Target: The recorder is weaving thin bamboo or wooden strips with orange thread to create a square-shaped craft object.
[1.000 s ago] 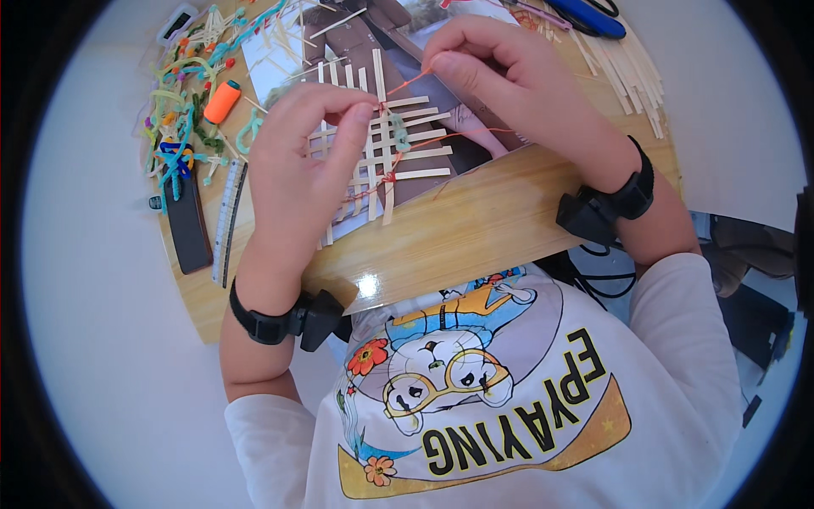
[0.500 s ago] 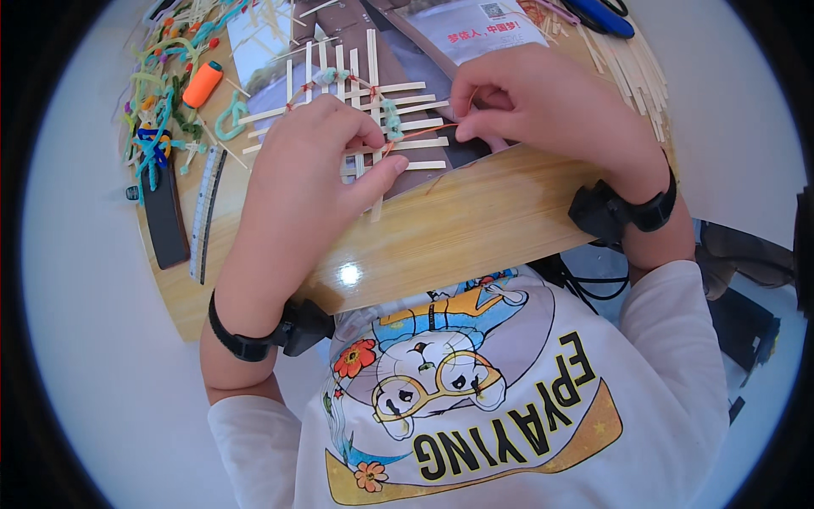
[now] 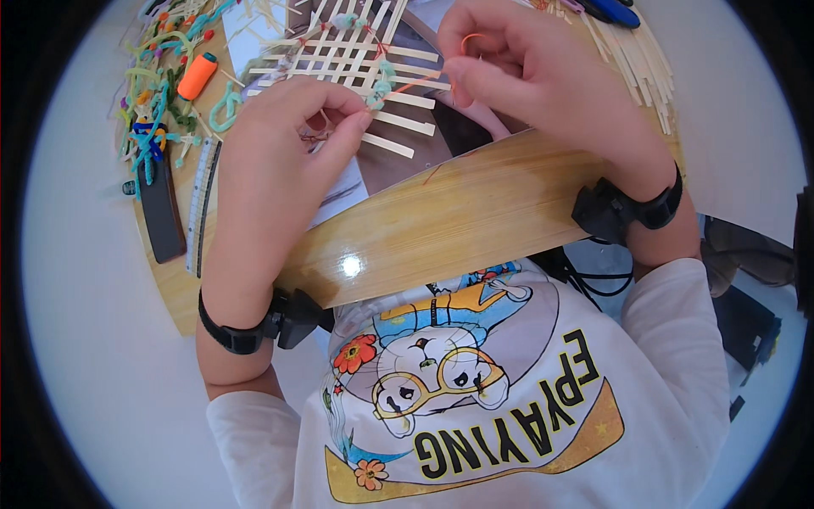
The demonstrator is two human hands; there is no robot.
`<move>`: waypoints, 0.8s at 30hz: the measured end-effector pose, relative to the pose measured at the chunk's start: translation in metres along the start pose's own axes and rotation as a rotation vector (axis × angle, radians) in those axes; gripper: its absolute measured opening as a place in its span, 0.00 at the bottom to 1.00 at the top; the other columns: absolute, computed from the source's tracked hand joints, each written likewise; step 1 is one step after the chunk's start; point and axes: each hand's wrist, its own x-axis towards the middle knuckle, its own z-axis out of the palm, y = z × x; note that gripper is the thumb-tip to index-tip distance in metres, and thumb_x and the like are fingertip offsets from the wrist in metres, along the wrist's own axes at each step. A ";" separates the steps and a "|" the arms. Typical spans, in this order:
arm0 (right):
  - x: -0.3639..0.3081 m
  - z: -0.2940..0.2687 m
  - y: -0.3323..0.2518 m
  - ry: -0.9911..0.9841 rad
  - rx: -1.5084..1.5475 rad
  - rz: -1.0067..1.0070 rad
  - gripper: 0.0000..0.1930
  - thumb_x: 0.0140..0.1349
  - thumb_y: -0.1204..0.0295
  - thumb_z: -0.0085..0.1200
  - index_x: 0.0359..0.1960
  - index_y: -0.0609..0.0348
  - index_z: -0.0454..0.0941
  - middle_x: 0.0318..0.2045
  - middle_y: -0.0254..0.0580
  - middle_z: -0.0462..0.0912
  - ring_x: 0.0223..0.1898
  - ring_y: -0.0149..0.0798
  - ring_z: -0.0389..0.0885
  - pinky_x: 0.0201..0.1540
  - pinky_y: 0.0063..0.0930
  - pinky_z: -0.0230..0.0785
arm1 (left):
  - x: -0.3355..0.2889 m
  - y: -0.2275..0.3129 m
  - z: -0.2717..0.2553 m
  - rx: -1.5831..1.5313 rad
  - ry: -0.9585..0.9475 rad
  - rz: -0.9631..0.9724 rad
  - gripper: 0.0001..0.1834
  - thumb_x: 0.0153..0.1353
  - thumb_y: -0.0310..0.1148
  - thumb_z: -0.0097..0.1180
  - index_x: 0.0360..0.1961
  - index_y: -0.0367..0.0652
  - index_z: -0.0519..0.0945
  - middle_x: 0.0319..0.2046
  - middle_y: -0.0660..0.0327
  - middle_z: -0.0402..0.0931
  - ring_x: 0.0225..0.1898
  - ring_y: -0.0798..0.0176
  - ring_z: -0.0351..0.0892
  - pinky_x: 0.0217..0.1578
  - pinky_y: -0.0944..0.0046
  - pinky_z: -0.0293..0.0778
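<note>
A lattice of woven pale flat strips (image 3: pixel 411 99) is tilted over printed sheets, with a ring of pale green fuzzy cord (image 3: pixel 381 87) on it, bound in places with reddish thread. My left hand (image 3: pixel 280 148) pinches the near edge of the lattice between thumb and forefinger, right by the green cord. From beside that cord an orange thread (image 3: pixel 415 84) runs across to my right hand (image 3: pixel 530 72), whose closed fingers grip it, a loop showing over the forefinger. Under my left fingers part of the lattice is hidden.
At left lie a heap of coloured pipe cleaners (image 3: pixel 153 110), an orange thread spool (image 3: pixel 197 76), a ruler (image 3: pixel 202 195) and a dark flat bar (image 3: pixel 161 212). Loose strips (image 3: pixel 640 68) and a blue-handled tool (image 3: pixel 615 11) are at far right. The wooden table's (image 3: pixel 424 220) edge is nearest me.
The lattice has turned and shifted away from me. My left hand has moved slightly left and away with it; my right hand has moved farther away, drawing the orange thread.
</note>
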 end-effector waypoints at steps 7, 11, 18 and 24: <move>0.000 -0.003 0.011 0.051 0.354 -0.070 0.04 0.68 0.77 0.50 0.40 0.62 0.70 0.27 0.31 0.75 0.27 0.19 0.71 0.28 0.14 0.62 | 0.001 0.002 -0.009 -0.170 0.136 -0.015 0.06 0.56 0.28 0.61 0.35 0.38 0.82 0.27 0.65 0.79 0.30 0.70 0.71 0.34 0.71 0.69; -0.006 0.005 0.021 0.087 0.240 -0.332 0.07 0.66 0.77 0.53 0.42 0.64 0.70 0.30 0.33 0.77 0.28 0.20 0.72 0.30 0.14 0.63 | -0.001 0.002 -0.011 -0.282 0.176 -0.078 0.07 0.57 0.27 0.61 0.37 0.37 0.82 0.30 0.66 0.80 0.31 0.73 0.71 0.36 0.72 0.68; -0.004 0.003 0.015 0.100 0.387 -0.094 0.13 0.66 0.77 0.53 0.50 0.66 0.70 0.34 0.35 0.79 0.31 0.19 0.74 0.32 0.11 0.64 | -0.002 0.007 -0.017 -0.605 0.159 -0.193 0.09 0.58 0.27 0.61 0.39 0.35 0.81 0.32 0.66 0.80 0.33 0.75 0.73 0.39 0.74 0.69; 0.010 0.015 -0.017 0.151 0.655 0.268 0.11 0.67 0.76 0.52 0.49 0.62 0.71 0.35 0.34 0.79 0.29 0.18 0.73 0.28 0.11 0.63 | -0.003 0.004 -0.013 -0.566 0.131 -0.124 0.08 0.57 0.26 0.61 0.38 0.36 0.81 0.33 0.65 0.80 0.33 0.74 0.73 0.39 0.73 0.69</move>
